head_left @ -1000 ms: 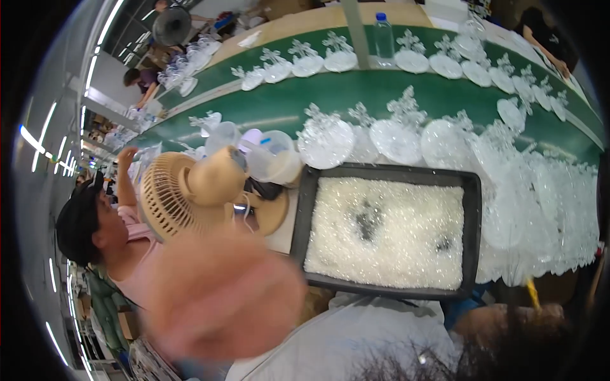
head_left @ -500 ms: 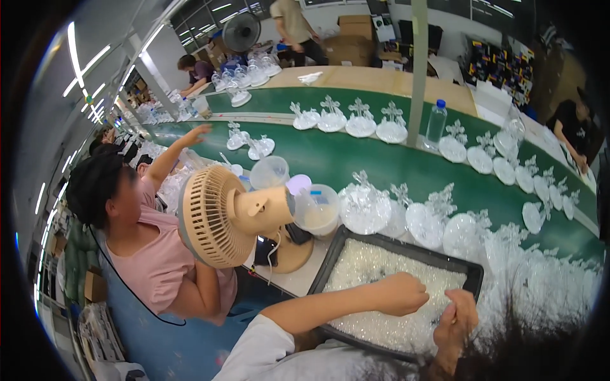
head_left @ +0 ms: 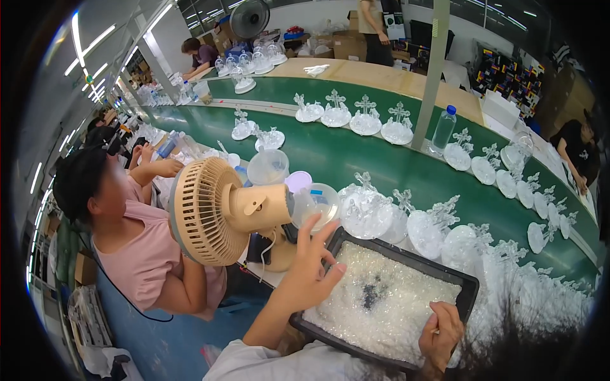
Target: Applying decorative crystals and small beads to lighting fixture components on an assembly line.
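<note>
A black tray (head_left: 471,289) full of clear, glittering granules (head_left: 356,330) lies in front of me, with a dark bare patch near its middle. My left hand (head_left: 308,270) is raised over the tray's left edge, fingers spread and nothing visible in them. At the tray's right side is my right hand (head_left: 441,333), its fingers curled in; whatever they hold is hidden. Clear cross ornaments on round white bases stand along the tray's far side, among them one ornament (head_left: 365,213) beside a tub. A translucent plastic tub (head_left: 316,206) stands close beyond my left fingertips.
A beige fan (head_left: 213,213) stands left of the tray, near a co-worker in a pink shirt (head_left: 143,260). Behind run a green conveyor belt (head_left: 324,155) with more cross ornaments, a post (head_left: 433,76) and a water bottle (head_left: 443,130). Many ornaments crowd the right (head_left: 534,292).
My left hand has moved left from over the granules and its fingers have spread. My right hand has shifted slightly down and left. The co-worker in pink has drawn back an outstretched arm.
</note>
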`<control>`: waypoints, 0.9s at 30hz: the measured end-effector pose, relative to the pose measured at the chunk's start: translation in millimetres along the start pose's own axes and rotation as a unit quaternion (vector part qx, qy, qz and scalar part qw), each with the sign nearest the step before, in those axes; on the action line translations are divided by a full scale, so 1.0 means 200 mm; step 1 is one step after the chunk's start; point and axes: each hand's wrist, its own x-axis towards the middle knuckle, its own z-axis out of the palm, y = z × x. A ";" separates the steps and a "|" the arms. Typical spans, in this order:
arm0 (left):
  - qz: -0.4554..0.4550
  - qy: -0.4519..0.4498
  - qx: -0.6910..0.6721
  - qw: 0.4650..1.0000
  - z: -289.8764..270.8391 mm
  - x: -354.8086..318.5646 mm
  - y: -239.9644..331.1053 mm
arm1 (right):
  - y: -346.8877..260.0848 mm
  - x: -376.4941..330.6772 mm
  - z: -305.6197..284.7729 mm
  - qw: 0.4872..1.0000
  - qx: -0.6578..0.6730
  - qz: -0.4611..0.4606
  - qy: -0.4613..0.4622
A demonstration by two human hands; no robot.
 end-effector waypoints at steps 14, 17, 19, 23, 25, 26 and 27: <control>-0.005 0.054 -0.061 0.997 -0.04 0.18 -0.28 | 0.02 -0.03 0.00 0.998 -0.029 0.020 -0.052; -0.007 0.045 -0.079 0.996 -0.05 0.18 -0.30 | 0.04 -0.03 0.01 0.997 -0.045 0.025 -0.062; -0.023 0.048 -0.085 0.995 -0.04 0.17 -0.32 | 0.06 -0.04 0.02 0.996 -0.051 0.022 -0.075; 0.004 0.061 -0.082 0.995 -0.01 0.16 -0.34 | 0.11 -0.06 0.06 0.996 -0.070 0.010 -0.053; 0.001 0.039 -0.078 0.996 0.00 0.15 -0.35 | 0.13 -0.09 0.09 0.996 -0.080 -0.010 -0.032; -0.001 0.044 -0.081 0.996 0.01 0.15 -0.35 | 0.14 -0.11 0.09 0.993 -0.116 0.012 -0.031; -0.002 0.052 -0.077 0.996 0.01 0.15 -0.36 | 0.15 -0.12 0.10 0.990 -0.142 -0.004 -0.020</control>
